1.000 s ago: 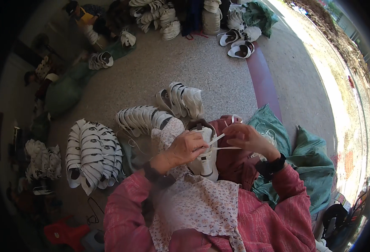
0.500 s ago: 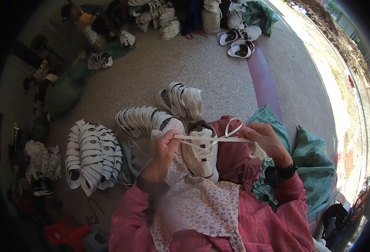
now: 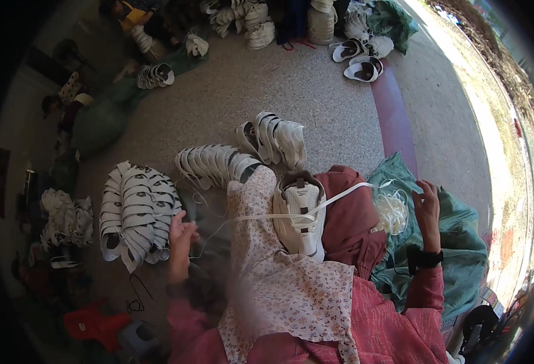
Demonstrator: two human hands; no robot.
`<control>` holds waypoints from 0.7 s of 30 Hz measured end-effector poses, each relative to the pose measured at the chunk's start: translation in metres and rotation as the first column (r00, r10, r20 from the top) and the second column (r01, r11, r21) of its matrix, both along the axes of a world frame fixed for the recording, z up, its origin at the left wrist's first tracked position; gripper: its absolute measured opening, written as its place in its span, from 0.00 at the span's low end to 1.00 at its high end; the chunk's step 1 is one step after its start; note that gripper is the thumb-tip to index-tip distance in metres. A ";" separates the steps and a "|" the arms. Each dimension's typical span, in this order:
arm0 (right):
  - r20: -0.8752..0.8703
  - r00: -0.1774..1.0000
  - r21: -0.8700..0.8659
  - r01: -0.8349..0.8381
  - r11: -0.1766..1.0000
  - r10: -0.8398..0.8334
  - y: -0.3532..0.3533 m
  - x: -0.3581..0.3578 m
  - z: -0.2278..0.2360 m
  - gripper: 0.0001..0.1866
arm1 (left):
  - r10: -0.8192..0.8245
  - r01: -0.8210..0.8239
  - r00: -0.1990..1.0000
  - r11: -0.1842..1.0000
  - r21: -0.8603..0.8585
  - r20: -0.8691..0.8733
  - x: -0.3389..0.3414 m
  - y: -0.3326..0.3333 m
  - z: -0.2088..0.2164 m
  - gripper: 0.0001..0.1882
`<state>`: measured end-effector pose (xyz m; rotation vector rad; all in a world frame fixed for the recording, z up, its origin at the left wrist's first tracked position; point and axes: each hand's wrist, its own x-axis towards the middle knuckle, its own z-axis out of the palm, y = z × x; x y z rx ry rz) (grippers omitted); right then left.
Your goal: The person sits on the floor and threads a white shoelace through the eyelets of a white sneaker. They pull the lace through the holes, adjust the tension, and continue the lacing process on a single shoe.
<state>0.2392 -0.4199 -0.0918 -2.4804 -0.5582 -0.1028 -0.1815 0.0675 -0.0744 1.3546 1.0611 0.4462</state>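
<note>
A cream shoe upper (image 3: 299, 230) with a dark lining lies on my lap, its opening away from me. A flat white lace (image 3: 344, 193) runs through its eyelets, one end stretching left over the floral apron (image 3: 285, 291), the other rising right. My left hand (image 3: 183, 233) is off to the left beside the stacked uppers, fingers apart and holding nothing. On the right, my right hand (image 3: 426, 206) is raised over the green sack, its fingers loosely bent and apart, clear of the lace tip.
A bundle of white laces (image 3: 393, 213) rests on the green sack (image 3: 455, 236). Nested uppers (image 3: 140, 212) stand at left, with more rows (image 3: 215, 164) ahead. Farther off are uppers (image 3: 363, 70), another green sack (image 3: 100, 124) and people. A red plastic object (image 3: 94, 326) sits lower left.
Both hands have let go of the lace and moved apart, left and right. The lace ends now lie loose, the loop at the right is gone, and the view has shifted slightly.
</note>
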 end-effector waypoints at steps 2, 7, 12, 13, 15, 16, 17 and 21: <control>-0.187 0.968 0.100 -0.150 0.984 0.167 0.033 -0.015 0.001 0.12 | -0.172 0.214 0.973 0.919 0.331 -0.151 0.016 -0.006 -0.016 0.26; -0.058 0.843 0.141 -0.523 0.840 0.535 0.130 -0.070 0.033 0.13 | -0.601 0.522 0.772 0.410 0.748 -0.209 0.112 -0.064 0.039 0.17; 0.029 0.716 -0.142 -0.688 0.712 0.697 0.157 -0.077 0.024 0.12 | -0.802 0.569 0.558 0.184 0.801 -0.212 0.172 -0.092 0.032 0.10; 0.029 0.702 -0.168 -0.698 0.696 0.711 0.155 -0.075 0.017 0.10 | -0.816 0.602 0.530 0.170 0.781 -0.231 0.178 -0.093 0.030 0.08; 0.034 0.688 -0.169 -0.711 0.683 0.725 0.154 -0.078 0.017 0.08 | -0.846 0.668 0.467 0.146 0.730 -0.259 0.186 -0.093 0.025 0.08; 0.045 0.686 -0.143 -0.715 0.684 0.726 0.152 -0.078 0.019 0.08 | -0.838 0.681 0.465 0.133 0.720 -0.284 0.188 -0.093 0.024 0.10; 0.053 0.685 -0.115 -0.718 0.686 0.726 0.150 -0.081 0.023 0.07 | -0.832 0.696 0.460 0.121 0.708 -0.310 0.189 -0.094 0.024 0.12; 0.145 0.703 -0.099 -0.690 0.717 0.696 0.147 -0.087 0.039 0.07 | -0.853 0.801 0.393 0.135 0.583 -0.342 0.193 -0.092 0.028 0.17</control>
